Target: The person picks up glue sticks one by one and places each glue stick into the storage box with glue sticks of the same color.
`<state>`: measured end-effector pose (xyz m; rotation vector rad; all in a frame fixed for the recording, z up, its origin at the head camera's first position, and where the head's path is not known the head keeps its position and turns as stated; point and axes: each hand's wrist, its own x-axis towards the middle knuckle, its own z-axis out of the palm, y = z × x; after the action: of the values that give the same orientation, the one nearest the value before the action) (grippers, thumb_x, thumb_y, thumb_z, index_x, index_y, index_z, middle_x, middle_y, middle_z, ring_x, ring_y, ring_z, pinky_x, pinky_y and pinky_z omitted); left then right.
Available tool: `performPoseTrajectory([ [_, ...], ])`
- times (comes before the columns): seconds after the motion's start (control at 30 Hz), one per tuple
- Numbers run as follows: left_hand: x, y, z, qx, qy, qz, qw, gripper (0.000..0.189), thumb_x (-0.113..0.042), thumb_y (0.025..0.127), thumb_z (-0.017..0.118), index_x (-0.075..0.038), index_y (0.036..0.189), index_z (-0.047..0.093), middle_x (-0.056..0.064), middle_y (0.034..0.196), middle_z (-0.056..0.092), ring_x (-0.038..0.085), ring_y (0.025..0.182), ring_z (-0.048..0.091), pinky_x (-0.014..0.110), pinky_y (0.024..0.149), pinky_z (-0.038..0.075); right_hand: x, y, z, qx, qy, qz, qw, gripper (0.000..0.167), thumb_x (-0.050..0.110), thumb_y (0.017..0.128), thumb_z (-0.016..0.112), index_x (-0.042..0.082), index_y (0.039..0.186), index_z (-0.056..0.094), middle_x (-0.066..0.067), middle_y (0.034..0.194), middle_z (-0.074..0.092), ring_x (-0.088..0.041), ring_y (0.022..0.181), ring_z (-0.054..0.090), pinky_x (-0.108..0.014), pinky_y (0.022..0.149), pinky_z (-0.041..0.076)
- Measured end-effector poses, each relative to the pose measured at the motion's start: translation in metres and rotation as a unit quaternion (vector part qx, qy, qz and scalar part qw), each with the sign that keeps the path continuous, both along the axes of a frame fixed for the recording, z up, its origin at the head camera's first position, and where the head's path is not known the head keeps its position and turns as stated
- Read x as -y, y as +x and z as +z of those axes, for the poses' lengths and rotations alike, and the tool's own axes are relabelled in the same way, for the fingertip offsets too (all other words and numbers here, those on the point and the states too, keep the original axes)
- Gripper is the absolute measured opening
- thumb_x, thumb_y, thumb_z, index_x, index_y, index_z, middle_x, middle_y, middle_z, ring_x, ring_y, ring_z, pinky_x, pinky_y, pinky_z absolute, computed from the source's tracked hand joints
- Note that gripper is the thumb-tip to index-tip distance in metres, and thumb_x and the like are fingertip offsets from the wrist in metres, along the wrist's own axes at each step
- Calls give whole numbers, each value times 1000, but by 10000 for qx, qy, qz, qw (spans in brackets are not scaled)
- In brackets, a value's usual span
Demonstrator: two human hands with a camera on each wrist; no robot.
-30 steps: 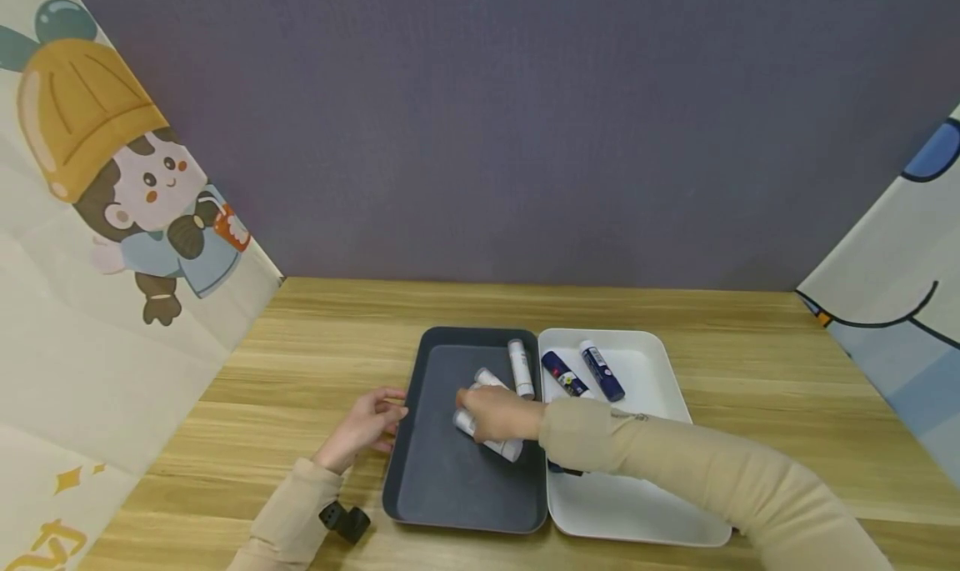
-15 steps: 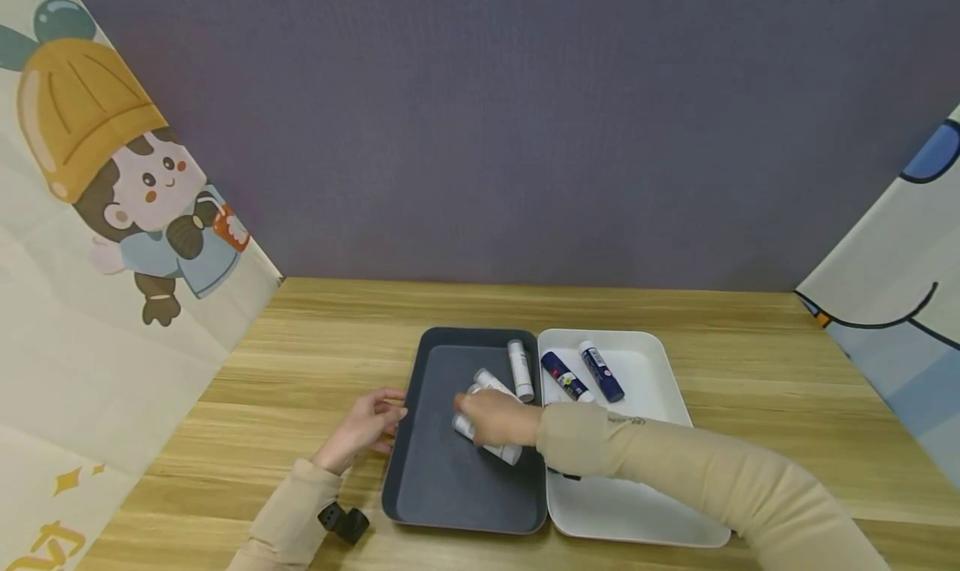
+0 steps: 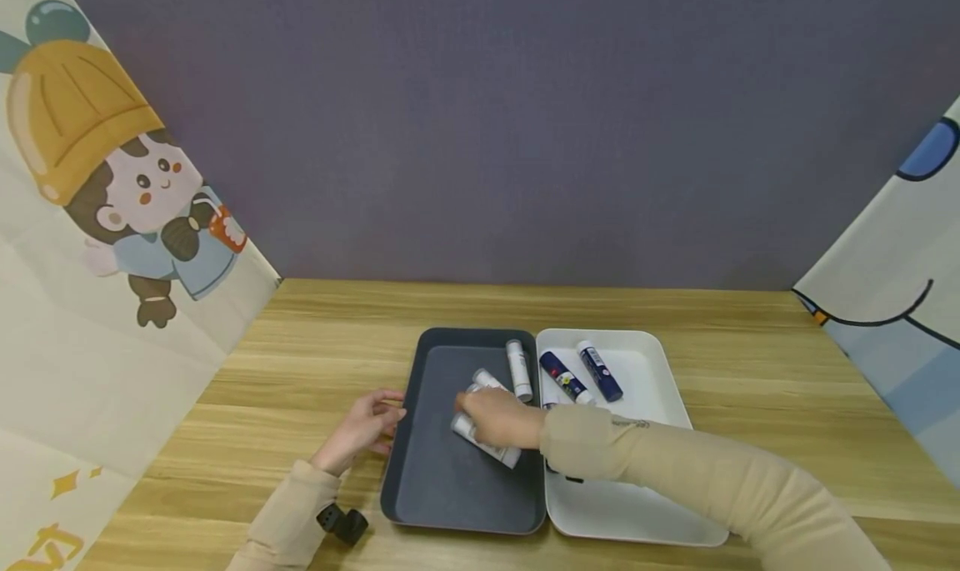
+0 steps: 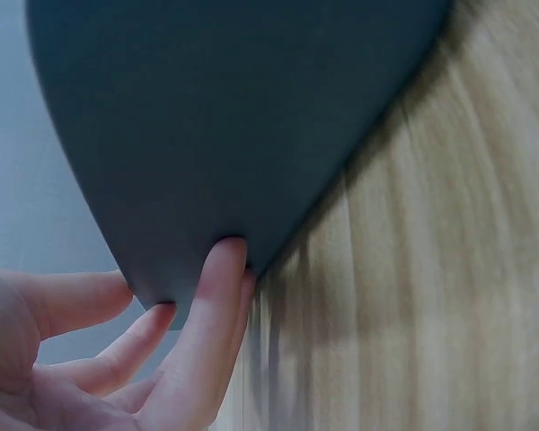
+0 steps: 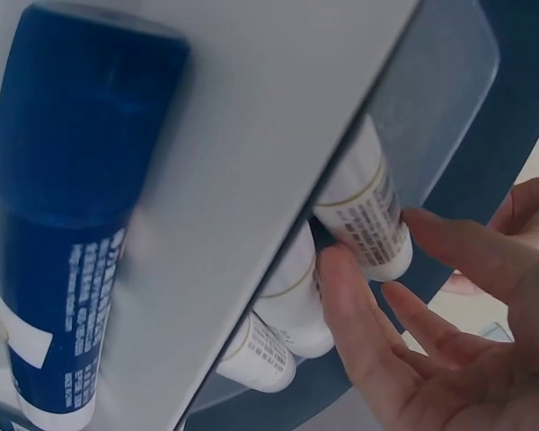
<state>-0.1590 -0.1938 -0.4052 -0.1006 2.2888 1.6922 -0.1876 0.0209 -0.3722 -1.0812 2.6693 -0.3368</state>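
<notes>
My right hand (image 3: 498, 418) is over the dark grey tray (image 3: 457, 504), pinching a white glue stick (image 5: 368, 215) between thumb and fingers. In the head view that glue stick (image 3: 501, 453) lies slanted, partly covered by the hand. Just beyond it are another white glue stick (image 3: 487, 378), half hidden, and one more (image 3: 519, 371) along the tray's right wall. My left hand (image 3: 363, 428) is at the tray's left side. The left wrist view shows its fingertips touching the outer wall (image 4: 251, 117), with the thumb (image 4: 81, 301) at the rim.
A white tray (image 3: 637, 513) stands against the dark tray's right side. Inside it lie dark blue glue sticks (image 3: 600, 371), partly hidden by my right sleeve (image 3: 675, 450). A grey-purple panel (image 3: 525, 137) rises behind the wooden table (image 3: 322, 329).
The near end of the pinched glue stick has swung slightly toward me. Both hands have stayed almost in place; the head view has shifted a little.
</notes>
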Motion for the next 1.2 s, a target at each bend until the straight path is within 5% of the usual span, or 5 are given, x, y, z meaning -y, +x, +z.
performPoseTrajectory([
  [0.33,0,0,0,9,-11,-24,10000,37,-9,91,47,9,123,40,23,98,54,19,64,55,34,50,49,-12,6,13,102,-283,-276,9992,30,7,76,66,7,106,60,-6,96,62,-15,81,58,-25,65,47],
  [0.57,-1,-1,-2,36,-13,48,10000,36,-9,91,47,8,122,41,22,96,55,19,63,55,34,49,49,-25,10,23,273,-747,-456,9958,30,6,75,65,7,104,60,1,73,57,-9,61,49,-22,53,40],
  [1.2,-2,-2,-2,5,22,55,10000,35,-6,90,47,9,121,41,21,96,54,18,64,55,33,50,50,-75,18,44,343,-1548,-1228,9797,25,6,78,64,9,103,61,4,77,57,-7,55,45,-22,47,37],
])
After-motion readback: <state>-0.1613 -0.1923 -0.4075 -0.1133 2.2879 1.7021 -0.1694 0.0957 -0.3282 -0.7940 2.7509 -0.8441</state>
